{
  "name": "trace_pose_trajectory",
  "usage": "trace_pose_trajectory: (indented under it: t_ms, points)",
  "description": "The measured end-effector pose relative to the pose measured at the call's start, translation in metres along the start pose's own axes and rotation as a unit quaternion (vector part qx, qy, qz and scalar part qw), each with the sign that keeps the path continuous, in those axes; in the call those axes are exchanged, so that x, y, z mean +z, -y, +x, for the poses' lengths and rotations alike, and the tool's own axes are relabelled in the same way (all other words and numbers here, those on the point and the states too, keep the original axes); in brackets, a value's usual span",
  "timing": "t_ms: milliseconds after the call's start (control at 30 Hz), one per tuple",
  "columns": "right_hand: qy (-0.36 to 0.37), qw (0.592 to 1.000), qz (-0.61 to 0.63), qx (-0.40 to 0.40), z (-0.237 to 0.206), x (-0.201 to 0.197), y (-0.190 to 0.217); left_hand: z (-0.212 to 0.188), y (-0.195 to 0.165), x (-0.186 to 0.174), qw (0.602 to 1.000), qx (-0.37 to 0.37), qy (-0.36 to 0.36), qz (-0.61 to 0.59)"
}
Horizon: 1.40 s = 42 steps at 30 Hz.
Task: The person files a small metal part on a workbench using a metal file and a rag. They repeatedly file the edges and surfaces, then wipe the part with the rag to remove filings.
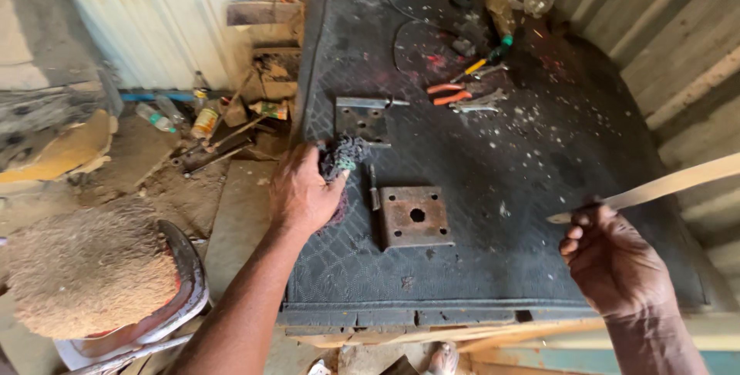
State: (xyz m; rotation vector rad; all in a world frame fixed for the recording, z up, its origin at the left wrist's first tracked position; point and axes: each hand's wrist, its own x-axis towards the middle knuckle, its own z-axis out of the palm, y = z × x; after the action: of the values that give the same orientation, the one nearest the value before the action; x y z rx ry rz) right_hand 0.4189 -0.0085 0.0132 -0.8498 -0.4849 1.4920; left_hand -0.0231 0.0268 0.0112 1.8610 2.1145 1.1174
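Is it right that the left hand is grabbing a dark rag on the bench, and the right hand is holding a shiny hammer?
Not quite. The right hand holds a long, pale flat strip, not a hammer; the head view shows it reaching off to the right. The rest is right: the left hand grips a dark rag on the bench.

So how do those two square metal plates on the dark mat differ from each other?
The near plate is rusty brown, while the far plate is grey. The near plate lies fully bare beside the left hand; the far plate is partly covered by the dark rag that hand grips. Both lie flat and have drilled holes.
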Motion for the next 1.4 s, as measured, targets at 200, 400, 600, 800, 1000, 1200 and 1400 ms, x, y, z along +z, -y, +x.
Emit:
trace_pose_trajectory:
  t_ms: [200,400,600,800,1000,1200,1400]
  points:
    - [0.028,0.991,-0.097,-0.082,0.021,0.01,-0.031,0.0,0.001,0.002,0.999,0.037,-0.029,-0.009]
    - [-0.06,0.915,-0.341,-0.208,0.005,0.002,-0.072,0.005,-0.008,0.0,0.994,0.022,0.05,0.091]
    - [-0.066,0.942,-0.282,-0.17,0.014,0.01,-0.073,0.017,-0.019,0.002,0.988,0.046,0.091,0.115]
    - [-0.094,0.96,-0.232,-0.13,0.053,0.054,-0.077,0.024,-0.021,0.007,0.985,0.013,0.118,0.124]
    - [-0.062,0.97,-0.21,-0.106,0.064,0.096,-0.104,0.024,-0.018,0.009,0.986,0.029,0.101,0.13]
    - [-0.032,0.954,-0.257,-0.153,0.061,0.109,-0.116,0.023,-0.02,0.008,0.986,0.034,0.099,0.133]
    - [-0.031,0.944,-0.285,-0.162,0.074,0.115,-0.111,0.024,-0.025,0.005,0.988,0.025,0.102,0.111]
